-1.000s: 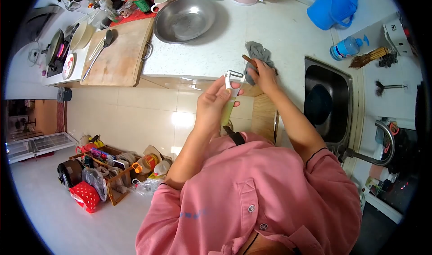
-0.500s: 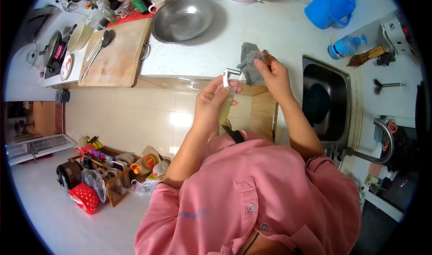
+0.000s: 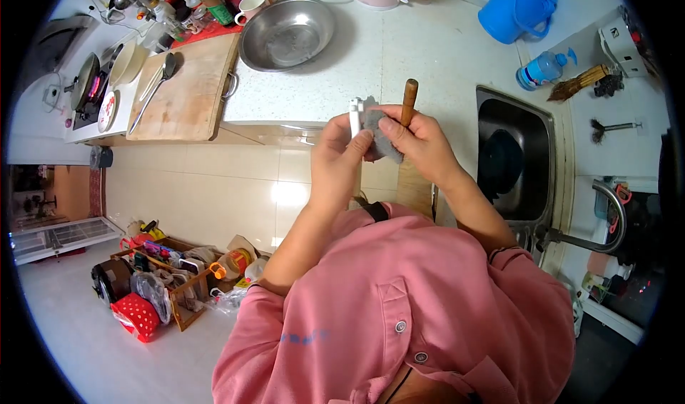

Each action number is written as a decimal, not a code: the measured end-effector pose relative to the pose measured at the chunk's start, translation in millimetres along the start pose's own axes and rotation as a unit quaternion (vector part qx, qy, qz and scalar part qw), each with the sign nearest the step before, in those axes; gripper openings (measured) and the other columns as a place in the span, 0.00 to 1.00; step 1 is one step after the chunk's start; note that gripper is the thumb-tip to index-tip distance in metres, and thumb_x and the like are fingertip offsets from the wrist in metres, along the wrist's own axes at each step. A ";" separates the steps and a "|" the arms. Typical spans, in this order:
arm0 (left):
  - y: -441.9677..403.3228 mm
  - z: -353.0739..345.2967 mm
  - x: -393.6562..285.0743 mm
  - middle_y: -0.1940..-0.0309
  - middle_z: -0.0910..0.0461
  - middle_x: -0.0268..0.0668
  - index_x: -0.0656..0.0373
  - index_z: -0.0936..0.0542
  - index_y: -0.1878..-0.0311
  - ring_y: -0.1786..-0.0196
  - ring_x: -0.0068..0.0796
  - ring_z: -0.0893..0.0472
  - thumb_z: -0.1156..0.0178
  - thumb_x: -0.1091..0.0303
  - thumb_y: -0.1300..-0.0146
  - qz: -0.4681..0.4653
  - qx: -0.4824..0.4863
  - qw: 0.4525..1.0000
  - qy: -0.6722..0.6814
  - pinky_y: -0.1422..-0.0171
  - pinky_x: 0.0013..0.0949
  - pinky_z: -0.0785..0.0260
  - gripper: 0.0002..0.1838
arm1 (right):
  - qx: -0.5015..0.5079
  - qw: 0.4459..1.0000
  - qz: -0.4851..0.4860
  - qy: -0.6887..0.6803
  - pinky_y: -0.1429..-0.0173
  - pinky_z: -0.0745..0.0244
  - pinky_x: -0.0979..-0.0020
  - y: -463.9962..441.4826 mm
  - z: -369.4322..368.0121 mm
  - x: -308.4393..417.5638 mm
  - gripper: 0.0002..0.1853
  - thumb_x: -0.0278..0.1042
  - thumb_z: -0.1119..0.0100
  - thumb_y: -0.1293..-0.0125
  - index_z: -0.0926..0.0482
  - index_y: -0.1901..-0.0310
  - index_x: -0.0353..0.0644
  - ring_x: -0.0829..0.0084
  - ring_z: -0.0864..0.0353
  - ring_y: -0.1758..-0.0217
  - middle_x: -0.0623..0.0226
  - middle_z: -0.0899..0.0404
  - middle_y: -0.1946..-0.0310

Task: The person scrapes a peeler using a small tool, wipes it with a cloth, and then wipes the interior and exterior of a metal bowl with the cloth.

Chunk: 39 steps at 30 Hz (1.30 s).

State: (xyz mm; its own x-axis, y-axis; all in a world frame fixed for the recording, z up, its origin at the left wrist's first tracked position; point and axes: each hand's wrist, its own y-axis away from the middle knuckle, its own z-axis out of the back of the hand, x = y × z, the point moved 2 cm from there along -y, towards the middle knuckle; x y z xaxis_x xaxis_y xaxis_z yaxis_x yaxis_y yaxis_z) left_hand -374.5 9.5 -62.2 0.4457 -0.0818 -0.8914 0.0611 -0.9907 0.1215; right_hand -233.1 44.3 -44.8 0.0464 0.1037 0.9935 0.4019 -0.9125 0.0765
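The white peeler (image 3: pixel 355 119) is gripped in the closed left hand (image 3: pixel 337 147); against it, the grey cloth (image 3: pixel 382 134) is pinched by the curled right hand (image 3: pixel 424 141), where a wooden handle (image 3: pixel 409 101) is also held. On the bench (image 3: pixel 442 62), a steel basin (image 3: pixel 287 37) is seen at eleven o'clock from the hands.

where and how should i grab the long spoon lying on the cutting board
Best by the slim handle, toward its tail, coming from above on your side of the counter. The spoon lies with its wide dark head away from you, its handle slanting toward the near edge of the cutting board.
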 end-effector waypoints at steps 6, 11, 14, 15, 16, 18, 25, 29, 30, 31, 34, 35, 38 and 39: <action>1.8 6.7 -0.8 0.66 0.21 0.34 0.63 0.25 0.52 0.68 0.21 0.25 0.47 0.76 0.32 0.012 0.022 1.000 0.016 0.63 0.26 0.30 0.07 | -0.002 0.999 0.035 -0.023 0.60 0.33 0.80 6.1 8.2 9.3 0.18 0.40 0.57 0.23 0.24 0.48 0.33 0.83 0.31 0.68 0.76 0.29 0.71; 5.1 7.0 -1.1 0.63 0.21 0.35 0.64 0.26 0.50 0.66 0.22 0.25 0.50 0.74 0.30 0.004 0.041 0.998 0.049 0.61 0.26 0.30 0.09 | -0.021 0.992 0.111 0.059 0.51 0.34 0.78 6.2 18.3 21.7 0.20 0.43 0.61 0.22 0.23 0.50 0.36 0.81 0.29 0.59 0.72 0.26 0.65; 7.8 4.6 -6.2 0.61 0.21 0.35 0.64 0.26 0.49 0.65 0.21 0.25 0.50 0.73 0.29 -0.006 0.042 0.996 0.078 0.61 0.26 0.30 0.10 | 0.015 0.999 0.039 0.031 0.49 0.32 0.79 10.4 13.1 11.1 0.15 0.39 0.56 0.24 0.24 0.50 0.38 0.82 0.27 0.55 0.71 0.24 0.58; 7.6 3.8 -8.0 0.61 0.21 0.35 0.63 0.27 0.48 0.65 0.21 0.25 0.50 0.73 0.29 -0.009 0.040 0.995 0.089 0.60 0.26 0.30 0.10 | 0.012 0.999 0.020 0.026 0.50 0.32 0.80 10.9 9.6 5.1 0.15 0.38 0.55 0.24 0.24 0.49 0.37 0.82 0.27 0.57 0.71 0.24 0.59; 6.8 5.2 -8.2 0.61 0.21 0.35 0.63 0.27 0.48 0.65 0.21 0.25 0.50 0.72 0.29 -0.018 0.023 0.997 0.074 0.60 0.27 0.30 0.10 | 0.010 1.000 0.001 0.021 0.51 0.31 0.81 11.2 5.1 2.5 0.14 0.37 0.53 0.25 0.24 0.49 0.37 0.83 0.27 0.58 0.71 0.24 0.59; 4.7 10.1 -8.8 0.61 0.21 0.34 0.63 0.27 0.48 0.65 0.21 0.25 0.50 0.72 0.29 -0.036 -0.013 0.998 0.042 0.60 0.27 0.29 0.10 | -0.020 0.999 0.011 0.028 0.60 0.32 0.81 11.7 2.4 0.8 0.13 0.36 0.50 0.26 0.23 0.50 0.37 0.84 0.30 0.65 0.75 0.25 0.66; -0.1 26.2 -6.5 0.55 0.21 0.36 0.59 0.26 0.54 0.63 0.20 0.25 0.47 0.70 0.31 -0.038 -0.044 0.996 -0.062 0.67 0.25 0.28 0.06 | -0.186 0.947 0.085 0.249 0.71 0.35 0.71 6.3 17.5 10.6 0.14 0.38 0.47 0.28 0.24 0.58 0.33 0.76 0.33 0.77 0.66 0.30 0.80; 7.9 17.4 -8.8 0.54 0.21 0.34 0.60 0.25 0.43 0.68 0.16 0.26 0.48 0.75 0.31 -0.053 0.005 0.996 -0.078 0.68 0.20 0.32 0.14 | -0.089 0.964 0.028 0.249 0.71 0.35 0.71 2.9 19.5 12.5 0.15 0.40 0.46 0.29 0.23 0.59 0.32 0.79 0.32 0.76 0.69 0.28 0.79; 9.8 11.7 -9.6 0.57 0.21 0.33 0.60 0.26 0.42 0.69 0.16 0.27 0.48 0.74 0.31 -0.046 0.024 0.995 -0.087 0.69 0.20 0.33 0.15 | -0.070 0.978 0.017 0.196 0.71 0.35 0.72 2.5 15.7 9.4 0.15 0.40 0.46 0.29 0.23 0.59 0.33 0.80 0.32 0.76 0.71 0.27 0.78; 12.8 6.6 -9.3 0.60 0.22 0.32 0.61 0.27 0.40 0.70 0.16 0.28 0.48 0.73 0.30 -0.032 0.041 0.994 -0.094 0.69 0.20 0.33 0.17 | -0.051 0.988 0.006 0.143 0.72 0.35 0.72 1.8 9.0 5.9 0.15 0.40 0.46 0.29 0.23 0.59 0.33 0.81 0.32 0.75 0.72 0.27 0.77; 16.7 3.3 2.2 0.60 0.22 0.32 0.62 0.27 0.39 0.70 0.15 0.28 0.48 0.73 0.29 0.011 0.061 0.996 -0.070 0.70 0.21 0.33 0.17 | -0.004 0.999 -0.031 -0.009 0.69 0.34 0.77 4.0 -8.6 14.5 0.15 0.41 0.48 0.27 0.21 0.58 0.36 0.84 0.32 0.72 0.76 0.26 0.72; 16.4 6.0 4.0 0.64 0.23 0.31 0.63 0.26 0.41 0.71 0.15 0.29 0.47 0.72 0.29 0.005 0.041 0.997 -0.065 0.70 0.21 0.34 0.16 | 0.000 0.999 -0.035 -0.005 0.68 0.34 0.77 4.2 -10.3 19.9 0.15 0.41 0.48 0.27 0.21 0.57 0.36 0.84 0.31 0.72 0.76 0.26 0.72; 14.2 12.6 3.9 0.72 0.25 0.30 0.64 0.24 0.46 0.75 0.17 0.30 0.46 0.69 0.29 -0.003 -0.007 0.999 -0.034 0.71 0.22 0.36 0.13 | -0.070 0.992 0.059 0.087 0.66 0.35 0.81 2.1 -8.0 19.1 0.16 0.41 0.52 0.26 0.21 0.56 0.37 0.84 0.31 0.71 0.76 0.26 0.72; 13.5 14.4 2.6 0.72 0.25 0.30 0.64 0.23 0.47 0.74 0.17 0.30 0.46 0.69 0.29 0.003 -0.017 1.000 -0.012 0.71 0.22 0.37 0.12 | -0.091 0.985 0.110 0.094 0.68 0.36 0.82 0.0 -4.6 20.8 0.17 0.42 0.55 0.24 0.21 0.56 0.38 0.86 0.32 0.72 0.77 0.26 0.72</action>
State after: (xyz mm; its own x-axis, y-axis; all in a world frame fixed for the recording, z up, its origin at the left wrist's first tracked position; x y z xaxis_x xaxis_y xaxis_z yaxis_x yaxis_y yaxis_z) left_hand -385.3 -5.6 -69.2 0.4238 -0.0909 -0.9012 0.0898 -0.9858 0.1417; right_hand -236.4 44.6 -23.7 -0.0621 -0.1639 0.9845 0.2304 -0.9621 -0.1456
